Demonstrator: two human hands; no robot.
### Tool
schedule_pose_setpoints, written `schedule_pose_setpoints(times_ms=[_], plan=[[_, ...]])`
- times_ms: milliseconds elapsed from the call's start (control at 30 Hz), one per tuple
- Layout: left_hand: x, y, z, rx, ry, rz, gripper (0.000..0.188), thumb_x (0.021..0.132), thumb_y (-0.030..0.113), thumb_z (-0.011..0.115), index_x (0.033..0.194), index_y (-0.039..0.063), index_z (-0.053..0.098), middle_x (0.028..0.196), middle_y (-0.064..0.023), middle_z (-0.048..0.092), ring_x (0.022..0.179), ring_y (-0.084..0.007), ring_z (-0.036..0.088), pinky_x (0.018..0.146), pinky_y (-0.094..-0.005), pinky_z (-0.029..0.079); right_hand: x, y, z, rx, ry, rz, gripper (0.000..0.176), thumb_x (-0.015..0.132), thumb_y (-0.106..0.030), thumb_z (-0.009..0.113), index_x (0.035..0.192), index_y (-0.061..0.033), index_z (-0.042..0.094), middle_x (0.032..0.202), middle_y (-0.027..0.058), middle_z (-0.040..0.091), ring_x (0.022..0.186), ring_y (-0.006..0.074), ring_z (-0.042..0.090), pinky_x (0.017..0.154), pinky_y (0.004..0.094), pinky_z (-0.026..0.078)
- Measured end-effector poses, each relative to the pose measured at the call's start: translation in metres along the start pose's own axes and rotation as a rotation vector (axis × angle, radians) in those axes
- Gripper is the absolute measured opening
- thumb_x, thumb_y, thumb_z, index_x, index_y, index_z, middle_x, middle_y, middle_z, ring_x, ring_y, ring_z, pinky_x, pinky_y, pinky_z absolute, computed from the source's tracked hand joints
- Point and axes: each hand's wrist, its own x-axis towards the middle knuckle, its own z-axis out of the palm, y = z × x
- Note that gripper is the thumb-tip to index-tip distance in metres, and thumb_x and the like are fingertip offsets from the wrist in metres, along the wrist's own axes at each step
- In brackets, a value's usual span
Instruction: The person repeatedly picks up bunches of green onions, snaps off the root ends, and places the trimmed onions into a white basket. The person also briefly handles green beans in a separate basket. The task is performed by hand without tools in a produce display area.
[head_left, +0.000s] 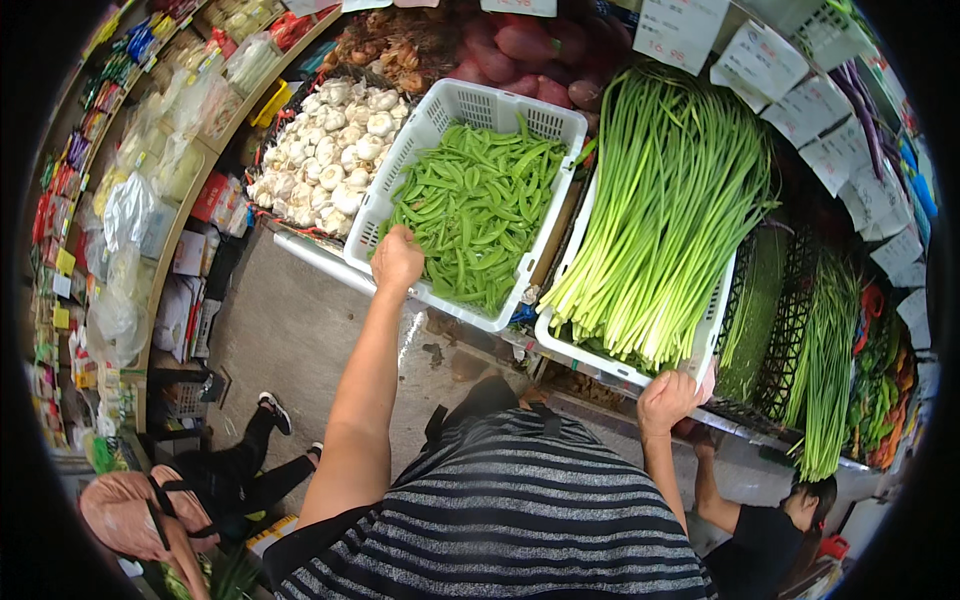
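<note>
My left hand (397, 259) is closed over the near left rim of a white plastic crate (508, 319) of flat green pea pods (480, 202). Its fingertips are hidden inside the crate, against the pods. To the right, my right hand (666, 405) grips the near right corner of a second white plastic crate (592, 360). Long green stalks with pale ends, like scallions or chives (660, 217), lie heaped in that crate and rise over its sides. Both crates rest side by side on the produce stand, the first one tilted across its front edge.
Garlic bulbs (330, 150) lie left of the pods, with red-skinned produce (525, 45) behind. Wax gourds (757, 300) and green bundles (825, 360) are at right, beneath price cards (814, 112). One person (187, 495) is at lower left, another (765, 525) at lower right. Packaged-goods shelves (157, 225) line the left.
</note>
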Motion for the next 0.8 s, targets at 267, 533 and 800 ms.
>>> schedule_pose_setpoints(times_ms=[267, 533, 800], plan=[[-0.001, 0.001, 0.0, 0.013, -0.062, 0.081, 0.023, 0.073, 0.02, 0.059, 0.093, 0.013, 0.066, 0.088, -0.0137, 0.063, 0.087, -0.0302, 0.058, 0.079, -0.0394, 0.045, 0.0, -0.001, 0.002, 0.006, 0.032, 0.019, 0.02, 0.081, -0.018, 0.045, 0.067, -0.0055, 0.053, 0.072, 0.0094, 0.052, 0.075, 0.0278, 0.049, 0.085, 0.0467, 0.031], [0.0, -0.002, 0.004, 0.047, -0.069, 0.31, 0.021, 0.07, 0.023, 0.061, 0.086, 0.01, 0.067, 0.093, -0.0161, 0.059, 0.096, -0.0316, 0.052, 0.083, -0.0404, 0.042, 0.004, -0.004, 0.002, -0.018, 0.071, 0.015, 0.021, 0.08, -0.017, 0.045, 0.064, -0.0063, 0.053, 0.07, 0.0085, 0.052, 0.073, 0.0278, 0.048, 0.084, 0.047, 0.031], [0.003, 0.027, 0.046, 0.009, 0.012, 0.461, 0.021, 0.068, 0.025, 0.065, 0.078, 0.006, 0.064, 0.085, -0.0177, 0.059, 0.088, -0.0354, 0.053, 0.078, -0.0447, 0.041, 0.002, -0.005, 0.001, -0.05, -0.003, 0.062, 0.021, 0.078, -0.018, 0.047, 0.062, -0.0068, 0.053, 0.07, 0.009, 0.053, 0.075, 0.0278, 0.049, 0.088, 0.0487, 0.03]])
